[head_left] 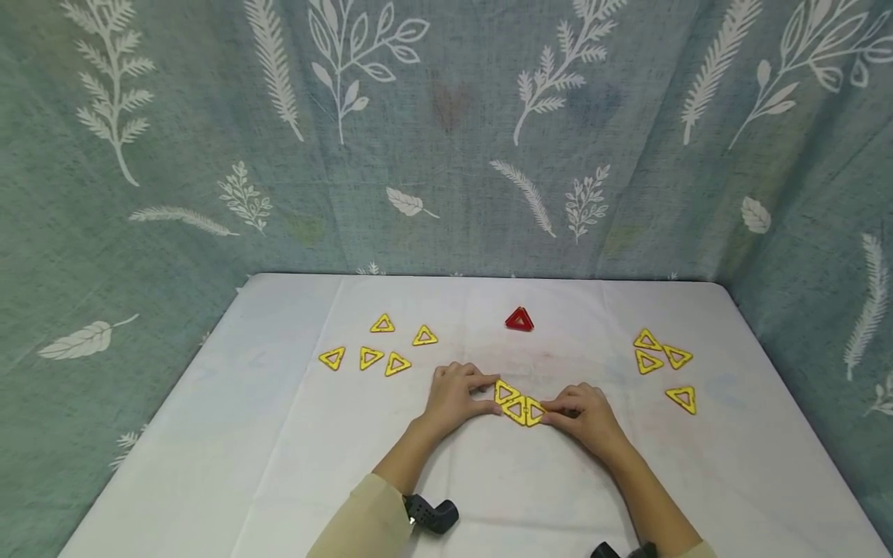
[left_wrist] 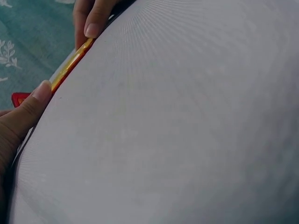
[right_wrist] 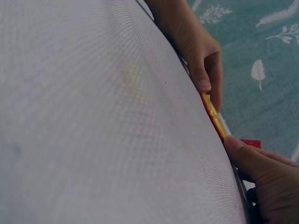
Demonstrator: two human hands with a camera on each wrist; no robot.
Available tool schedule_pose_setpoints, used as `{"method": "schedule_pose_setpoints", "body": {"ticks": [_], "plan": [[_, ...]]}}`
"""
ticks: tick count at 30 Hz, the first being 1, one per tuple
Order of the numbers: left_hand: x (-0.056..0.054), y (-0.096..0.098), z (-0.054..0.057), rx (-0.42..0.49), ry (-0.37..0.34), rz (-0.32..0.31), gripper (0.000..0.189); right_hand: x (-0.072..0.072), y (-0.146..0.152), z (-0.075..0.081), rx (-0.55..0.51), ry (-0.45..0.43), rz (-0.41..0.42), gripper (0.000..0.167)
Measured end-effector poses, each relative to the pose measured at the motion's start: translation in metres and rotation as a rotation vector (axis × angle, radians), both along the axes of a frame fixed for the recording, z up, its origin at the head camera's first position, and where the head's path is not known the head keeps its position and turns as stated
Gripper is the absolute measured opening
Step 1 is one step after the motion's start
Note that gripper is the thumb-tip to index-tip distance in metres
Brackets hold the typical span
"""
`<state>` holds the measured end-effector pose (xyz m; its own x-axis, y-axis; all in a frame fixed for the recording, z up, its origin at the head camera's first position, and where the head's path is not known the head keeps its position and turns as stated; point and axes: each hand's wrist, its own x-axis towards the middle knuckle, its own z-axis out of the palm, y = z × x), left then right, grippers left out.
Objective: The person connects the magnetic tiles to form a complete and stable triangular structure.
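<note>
Three yellow triangle frame tiles [head_left: 525, 411] lie edge to edge in a short row on the white table, between both hands. My left hand [head_left: 453, 395] holds the row's left end, index finger at the upper corner and thumb lower down. At the right end, my right hand [head_left: 586, 418] pinches the last tile between thumb and fingers. Seen edge-on in the left wrist view, the row [left_wrist: 70, 67] is yellow above with red along its lower edge. The right wrist view shows the same yellow-and-red strip [right_wrist: 214, 116] between the two hands' fingertips.
Beyond the hands stands a red triangle piece [head_left: 519, 328]. Several loose yellow triangles [head_left: 382, 330] are scattered at the left. On the right, three yellow triangles [head_left: 649, 345] sit close together, with a single one [head_left: 692, 399] nearer. A leaf-patterned curtain [head_left: 446, 155] surrounds the table [head_left: 349, 465].
</note>
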<state>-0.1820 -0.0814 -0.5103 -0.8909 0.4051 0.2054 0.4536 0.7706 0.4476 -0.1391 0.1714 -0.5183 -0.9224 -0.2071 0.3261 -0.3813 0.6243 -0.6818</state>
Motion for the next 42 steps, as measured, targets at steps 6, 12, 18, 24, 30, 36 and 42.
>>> {"method": "schedule_pose_setpoints", "body": {"ticks": [6,12,18,24,30,36,42], "plan": [[0.000,0.002,-0.001,-0.020,-0.013,-0.010,0.059,0.000,0.002,-0.002,-0.006,0.034,0.004,0.022],[0.001,0.004,0.000,-0.046,-0.027,-0.031,0.060,-0.001,0.004,-0.004,-0.007,0.063,-0.006,0.022],[0.006,-0.003,-0.003,-0.025,-0.022,-0.022,0.063,0.000,0.002,-0.005,-0.018,0.041,-0.002,0.023],[0.015,-0.020,-0.003,0.032,0.017,-0.042,0.065,0.000,0.000,-0.005,-0.023,0.042,0.004,0.023],[0.019,-0.038,-0.006,0.069,0.030,-0.079,0.061,0.000,0.000,-0.003,-0.017,0.003,-0.015,0.022],[0.024,-0.057,-0.008,0.096,0.057,-0.049,0.061,0.001,0.000,-0.002,-0.006,-0.004,-0.021,0.022],[0.030,-0.075,-0.007,0.102,0.060,-0.008,0.063,0.001,0.001,-0.002,-0.008,0.009,-0.025,0.022]]}}
